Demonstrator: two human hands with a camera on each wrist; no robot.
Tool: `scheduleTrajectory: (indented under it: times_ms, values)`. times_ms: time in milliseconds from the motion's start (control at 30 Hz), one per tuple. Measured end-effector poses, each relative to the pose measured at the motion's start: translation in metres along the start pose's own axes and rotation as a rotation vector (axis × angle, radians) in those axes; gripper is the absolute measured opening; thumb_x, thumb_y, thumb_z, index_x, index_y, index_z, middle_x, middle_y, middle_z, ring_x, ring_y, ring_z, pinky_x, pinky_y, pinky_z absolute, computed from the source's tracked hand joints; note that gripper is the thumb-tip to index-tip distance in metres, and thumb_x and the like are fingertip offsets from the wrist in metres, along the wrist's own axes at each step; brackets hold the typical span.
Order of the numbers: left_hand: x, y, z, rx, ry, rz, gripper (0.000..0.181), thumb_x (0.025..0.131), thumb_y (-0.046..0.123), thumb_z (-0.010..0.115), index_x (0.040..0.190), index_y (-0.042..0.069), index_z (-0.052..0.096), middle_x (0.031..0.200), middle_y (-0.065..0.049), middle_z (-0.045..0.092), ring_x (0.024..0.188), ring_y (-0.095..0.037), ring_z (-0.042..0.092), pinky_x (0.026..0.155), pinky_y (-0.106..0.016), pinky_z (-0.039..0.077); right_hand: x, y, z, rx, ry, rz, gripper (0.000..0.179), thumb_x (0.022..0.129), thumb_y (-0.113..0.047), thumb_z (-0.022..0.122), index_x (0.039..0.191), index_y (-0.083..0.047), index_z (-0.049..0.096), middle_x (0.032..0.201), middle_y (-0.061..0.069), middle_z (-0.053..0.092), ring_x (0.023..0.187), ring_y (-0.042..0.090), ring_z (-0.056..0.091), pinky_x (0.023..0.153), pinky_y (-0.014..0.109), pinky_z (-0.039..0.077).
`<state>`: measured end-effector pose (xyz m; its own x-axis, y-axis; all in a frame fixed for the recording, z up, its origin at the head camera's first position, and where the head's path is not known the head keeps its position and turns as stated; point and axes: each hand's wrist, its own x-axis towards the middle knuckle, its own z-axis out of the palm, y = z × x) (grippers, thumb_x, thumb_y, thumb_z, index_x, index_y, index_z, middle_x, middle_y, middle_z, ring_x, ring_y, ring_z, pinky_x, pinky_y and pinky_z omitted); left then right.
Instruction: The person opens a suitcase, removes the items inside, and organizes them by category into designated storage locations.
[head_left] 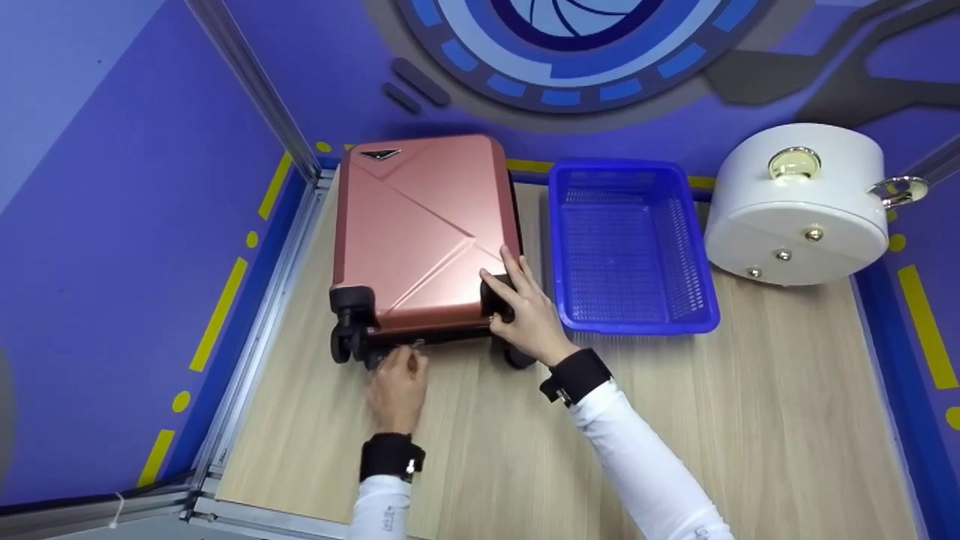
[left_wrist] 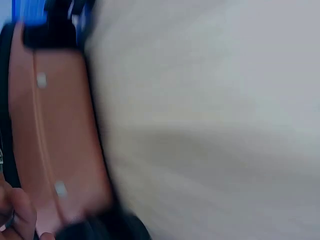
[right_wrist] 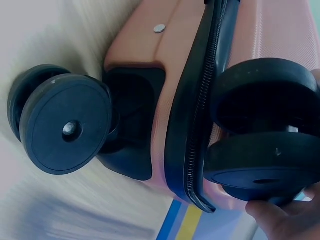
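A pink hard-shell suitcase (head_left: 427, 225) lies flat on the wooden board, its wheeled end toward me. Along that end runs a black zipper (right_wrist: 197, 120) between the two shell halves. My left hand (head_left: 397, 386) is at this end with fingers curled, pinching at the zipper pull (head_left: 418, 343), which its fingers mostly hide. In the left wrist view only curled fingertips (left_wrist: 21, 212) show at the lower left. My right hand (head_left: 529, 319) rests on the near right corner, fingers spread straight over the shell. Its thumb (right_wrist: 270, 217) touches the black caster wheel (right_wrist: 265, 160).
A blue plastic basket (head_left: 709, 300) stands just right of the suitcase. Farther right is a white round case (head_left: 795, 217) with shiny handles and metal studs. Purple printed walls (head_left: 150, 187) and a metal frame rail (head_left: 255, 337) border the board (head_left: 787, 420).
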<state>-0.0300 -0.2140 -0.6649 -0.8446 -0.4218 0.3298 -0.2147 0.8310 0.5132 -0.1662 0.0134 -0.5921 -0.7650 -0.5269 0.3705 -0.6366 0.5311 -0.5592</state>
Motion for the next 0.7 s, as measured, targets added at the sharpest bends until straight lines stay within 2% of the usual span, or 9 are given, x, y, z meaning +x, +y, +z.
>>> scheduleTrajectory:
  times_ms: [100,200,300,400,567,700]
  values:
    - [0.003,-0.026,-0.015,0.032,0.063,-0.111,0.020,0.092,0.028,0.066,0.077,0.015,0.064,0.064,-0.007,0.063,0.057,-0.040,0.062,0.049,-0.053,0.043,-0.001,0.000,0.003,0.016,0.007,-0.005,0.077,0.077,-0.002,0.074,0.151,-0.014,0.056,0.169,0.019,0.027,0.148,0.056,0.029,0.083,0.055,0.060]
    - [0.010,-0.046,-0.025,0.063,0.083,-0.150,0.025,0.093,0.029,0.065,0.073,0.014,0.064,0.064,-0.013,0.064,0.058,-0.045,0.062,0.051,-0.057,0.044,-0.002,0.000,0.004,0.026,0.016,-0.006,0.079,0.075,0.000,0.074,0.151,-0.015,0.056,0.169,0.018,0.026,0.150,0.053,0.027,0.081,0.052,0.060]
    - [0.011,-0.050,-0.026,0.046,0.050,-0.156,0.027,0.094,0.028,0.063,0.073,0.012,0.063,0.068,-0.013,0.065,0.062,-0.045,0.064,0.055,-0.058,0.046,-0.003,0.002,0.003,0.022,0.015,-0.002,0.083,0.074,-0.001,0.074,0.152,-0.016,0.054,0.170,0.018,0.025,0.151,0.053,0.026,0.078,0.049,0.061]
    - [0.004,-0.050,-0.024,0.018,0.052,-0.159,0.025,0.093,0.026,0.062,0.073,0.011,0.062,0.068,-0.015,0.064,0.062,-0.046,0.064,0.054,-0.059,0.046,-0.003,0.004,0.005,0.029,0.017,-0.027,0.082,0.074,-0.001,0.074,0.152,-0.016,0.055,0.169,0.019,0.026,0.149,0.056,0.027,0.086,0.053,0.059]
    - [-0.012,-0.046,-0.017,-0.027,0.113,-0.062,0.024,0.091,0.022,0.060,0.069,0.010,0.059,0.061,-0.014,0.059,0.054,-0.045,0.059,0.051,-0.058,0.043,0.002,0.014,0.003,0.036,0.035,-0.043,0.076,0.077,0.003,0.073,0.149,-0.017,0.059,0.167,0.017,0.032,0.148,0.054,0.031,0.095,0.059,0.055]
    - [-0.036,-0.025,-0.008,-0.041,0.097,0.035,0.018,0.091,0.020,0.062,0.076,0.010,0.061,0.058,-0.009,0.056,0.049,-0.039,0.057,0.046,-0.054,0.044,0.009,0.015,-0.004,-0.151,0.019,0.042,0.073,0.086,0.002,0.067,0.153,-0.023,0.054,0.168,0.011,0.031,0.153,0.045,0.029,0.113,0.064,0.038]
